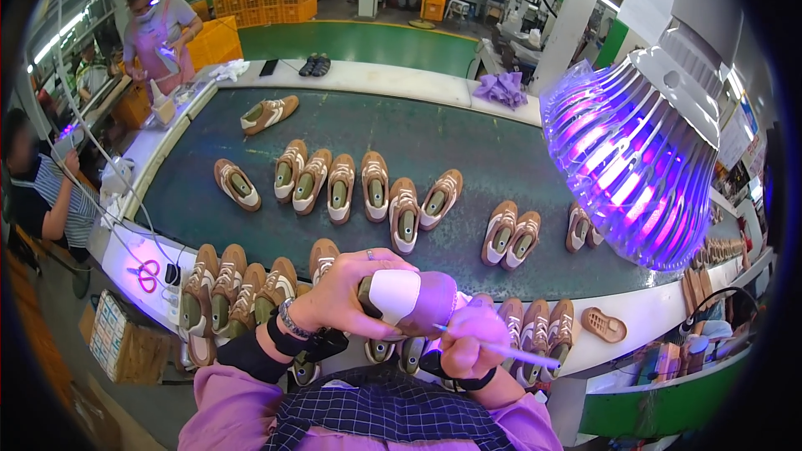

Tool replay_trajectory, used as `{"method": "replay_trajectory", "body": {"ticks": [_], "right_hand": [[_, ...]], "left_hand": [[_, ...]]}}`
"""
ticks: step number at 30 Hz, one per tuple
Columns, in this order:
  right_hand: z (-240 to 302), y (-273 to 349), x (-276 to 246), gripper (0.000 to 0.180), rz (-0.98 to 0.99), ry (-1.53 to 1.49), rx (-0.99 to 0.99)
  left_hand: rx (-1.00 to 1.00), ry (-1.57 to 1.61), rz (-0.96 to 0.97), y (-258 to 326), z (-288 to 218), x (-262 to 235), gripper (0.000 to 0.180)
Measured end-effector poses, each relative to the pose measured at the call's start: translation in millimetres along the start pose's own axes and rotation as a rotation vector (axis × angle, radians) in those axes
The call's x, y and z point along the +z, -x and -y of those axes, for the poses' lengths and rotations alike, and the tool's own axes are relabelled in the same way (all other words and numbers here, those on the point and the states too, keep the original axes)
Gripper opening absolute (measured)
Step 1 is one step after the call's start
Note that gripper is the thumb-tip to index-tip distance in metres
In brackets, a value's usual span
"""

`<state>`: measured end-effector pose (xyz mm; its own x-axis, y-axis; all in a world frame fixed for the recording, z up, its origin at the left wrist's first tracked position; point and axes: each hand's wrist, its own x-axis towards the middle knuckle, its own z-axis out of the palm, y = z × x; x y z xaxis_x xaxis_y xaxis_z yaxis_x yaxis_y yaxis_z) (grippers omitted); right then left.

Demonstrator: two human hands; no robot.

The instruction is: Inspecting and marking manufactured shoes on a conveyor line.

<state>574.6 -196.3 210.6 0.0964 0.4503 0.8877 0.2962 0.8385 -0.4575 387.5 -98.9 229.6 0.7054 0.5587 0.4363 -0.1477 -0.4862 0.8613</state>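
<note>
My left hand [336, 291] is closed around a sneaker [401, 296] held above the near edge of the bench. The sneaker has a white heel patch and a brown upper, tinted violet by the lamp light. In my right hand [473, 346] is a slim, pale pen-like stick [528, 357]. Its tip points at the lower side of the sneaker; whether it touches, I cannot tell. Beneath my hands, several brown and white sneakers [225, 280] line the near ledge, partly hidden by my arms. More of them [403, 213] stand on the dark green conveyor belt [351, 125].
A large glowing violet lamp [639, 163] hangs close at the right. Red-handled scissors [148, 276] lie on the left ledge, a loose brown sole [603, 326] on the right one. A purple cloth [501, 89] rests on the far ledge. Co-workers [159, 29] stand at the left.
</note>
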Motion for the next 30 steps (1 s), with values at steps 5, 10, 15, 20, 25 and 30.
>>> {"method": "replay_trajectory", "body": {"ticks": [5, 10, 15, 20, 25, 30], "right_hand": [[9, 13, -15, 0.018, 0.160, 0.030, 0.135], [15, -13, -7, 0.015, -0.340, -0.471, 0.399], [12, -17, -10, 0.019, -0.210, -0.310, 0.418], [12, -16, -15, 0.022, -0.181, -0.281, 0.443], [7, -12, -19, 0.023, -0.252, -0.380, 0.486], [4, -8, -21, 0.021, -0.135, -0.300, 0.414]], "left_hand": [[-0.099, 0.119, 0.070, -6, 2, -2, 0.063], [-0.035, 0.130, 0.174, -15, 1, 1, 0.064], [-0.040, 0.096, 0.182, -18, -1, 6, 0.065], [-0.035, 0.096, 0.168, -19, -4, 10, 0.064], [-0.067, 0.111, 0.173, -22, -3, 14, 0.064], [-0.029, 0.098, 0.164, -20, 3, 13, 0.064]]}}
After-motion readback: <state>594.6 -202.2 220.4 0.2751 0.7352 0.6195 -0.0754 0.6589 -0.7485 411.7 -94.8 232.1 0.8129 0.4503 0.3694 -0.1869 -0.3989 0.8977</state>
